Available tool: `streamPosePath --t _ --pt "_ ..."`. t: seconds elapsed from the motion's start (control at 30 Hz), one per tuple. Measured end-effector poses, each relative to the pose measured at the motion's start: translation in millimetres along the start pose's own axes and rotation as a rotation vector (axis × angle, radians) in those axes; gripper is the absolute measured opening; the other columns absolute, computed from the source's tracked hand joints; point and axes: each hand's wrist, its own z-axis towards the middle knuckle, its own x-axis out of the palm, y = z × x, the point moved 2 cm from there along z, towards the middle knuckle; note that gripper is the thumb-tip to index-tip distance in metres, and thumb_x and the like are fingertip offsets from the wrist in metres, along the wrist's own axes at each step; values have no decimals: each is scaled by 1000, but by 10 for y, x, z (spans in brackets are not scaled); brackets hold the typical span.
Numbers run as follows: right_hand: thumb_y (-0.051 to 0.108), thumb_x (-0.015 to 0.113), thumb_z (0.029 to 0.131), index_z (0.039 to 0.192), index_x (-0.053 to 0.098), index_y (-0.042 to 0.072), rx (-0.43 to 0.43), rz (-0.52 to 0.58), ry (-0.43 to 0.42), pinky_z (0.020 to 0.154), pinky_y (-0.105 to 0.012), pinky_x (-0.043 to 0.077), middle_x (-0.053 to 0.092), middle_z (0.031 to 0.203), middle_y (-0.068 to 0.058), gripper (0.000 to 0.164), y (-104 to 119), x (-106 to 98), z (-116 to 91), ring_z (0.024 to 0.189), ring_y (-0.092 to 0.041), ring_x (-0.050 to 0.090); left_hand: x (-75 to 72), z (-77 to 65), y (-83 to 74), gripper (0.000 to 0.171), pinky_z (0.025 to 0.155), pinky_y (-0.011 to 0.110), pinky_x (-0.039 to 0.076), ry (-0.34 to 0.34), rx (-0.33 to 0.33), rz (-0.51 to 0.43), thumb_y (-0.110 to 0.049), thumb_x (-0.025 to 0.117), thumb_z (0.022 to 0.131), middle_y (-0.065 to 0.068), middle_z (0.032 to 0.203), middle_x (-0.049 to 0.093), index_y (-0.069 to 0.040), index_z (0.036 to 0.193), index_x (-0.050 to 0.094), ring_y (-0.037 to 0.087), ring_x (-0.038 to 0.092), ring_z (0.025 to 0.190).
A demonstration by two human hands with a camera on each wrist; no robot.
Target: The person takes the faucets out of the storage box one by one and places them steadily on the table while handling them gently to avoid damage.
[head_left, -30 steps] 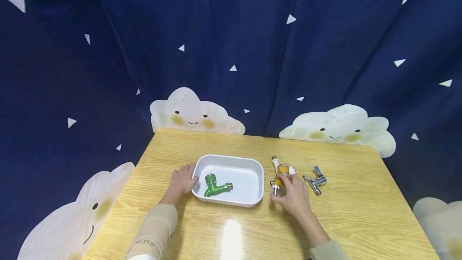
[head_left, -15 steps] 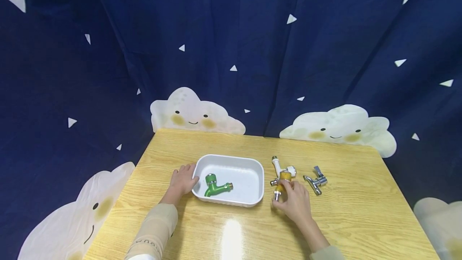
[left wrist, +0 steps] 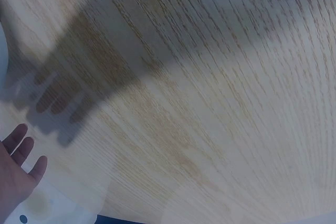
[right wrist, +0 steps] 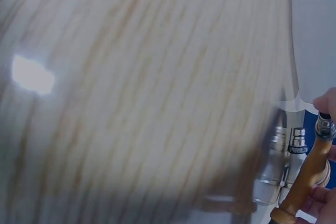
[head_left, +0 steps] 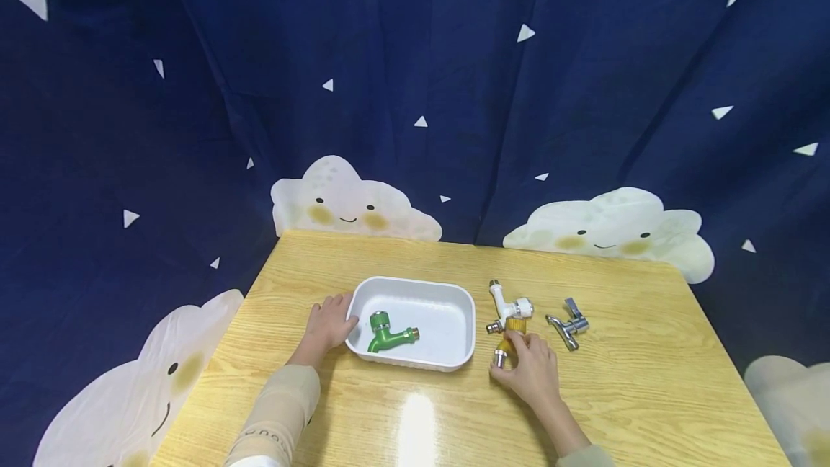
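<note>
My right hand (head_left: 534, 370) pinches a yellow tap (head_left: 507, 345) with a ribbed knob and a silver end, right of the white tray (head_left: 444, 323). In the right wrist view the thumb and fingers hold the same yellow tap (right wrist: 306, 182) at the right edge. Just behind it lies a white tap (head_left: 500, 303). My left hand (head_left: 327, 323) rests against the tray's left rim, thumb over the edge. Spread, fairly straight fingers of the left hand (left wrist: 18, 171) show in the left wrist view. A green tap (head_left: 390, 339) lies inside the tray, to the left.
A chrome lever tap (head_left: 570, 326) lies on the wooden table (head_left: 648, 352), right of the white one. Behind the table hangs a dark blue curtain (head_left: 389, 42) with cloud prints.
My right hand has drawn the yellow tap toward me, away from the white tap, which now shows more fully. The left hand, tray and green tap have stayed put.
</note>
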Motion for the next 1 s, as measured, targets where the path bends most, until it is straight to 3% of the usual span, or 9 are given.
streamPosePath --t 0.27,0.6,1.0 --pt "42 75 58 114 58 15 19 -20 53 84 -50 37 51 96 -14 65 -13 30 -25 90 -31 47 0 -8 -3 59 96 58 29 3 0 8 -37 41 88 17 133 44 -6 138 35 35 39 120" --pt "44 74 57 113 58 13 20 -47 41 81 -49 38 49 93 -13 65 -3 44 -39 86 -31 46 -16 -13 -16 58 95 58 32 -27 10 21 -36 43 87 17 130 47 -6 137 37 35 41 118" --pt "44 72 57 110 59 14 33 -75 40 77 -47 38 49 90 -12 62 10 43 -63 85 -31 46 -11 -14 -6 59 96 58 31 -16 6 17 -35 42 87 17 131 46 -6 138 36 35 40 119"
